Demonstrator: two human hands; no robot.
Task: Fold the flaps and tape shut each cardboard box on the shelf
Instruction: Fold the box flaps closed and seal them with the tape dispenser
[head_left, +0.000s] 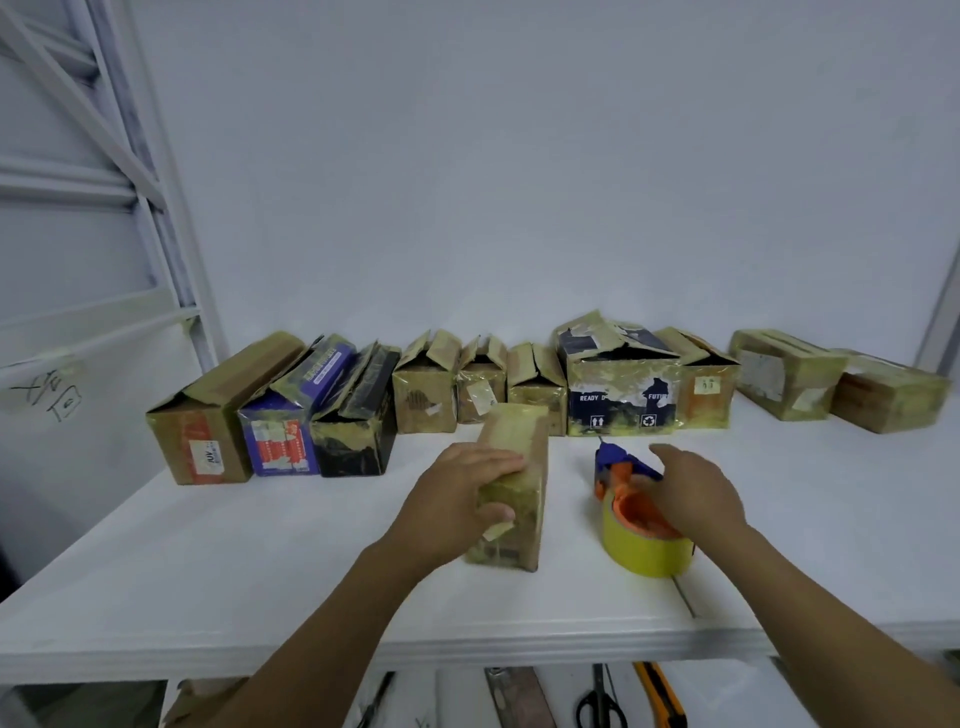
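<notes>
A small taped cardboard box (519, 467) stands in the middle of the white shelf (260, 545), apart from the row. My left hand (462, 493) grips its left side, fingers over the top and thumb across the near face. To its right lies a tape dispenser (631, 504) with a yellow roll, orange hub and blue handle. My right hand (693, 491) lies over the dispenser's handle; whether the fingers grip it is hidden. Behind, a row of cardboard boxes (621, 387) lines the wall, several with raised flaps.
A white rack frame (130, 182) rises at the left. Two closed boxes (836, 384) lie at the far right of the row. Below the shelf's front edge, scissors (600, 701), a yellow utility knife (662, 696) and other tools lie on a lower level.
</notes>
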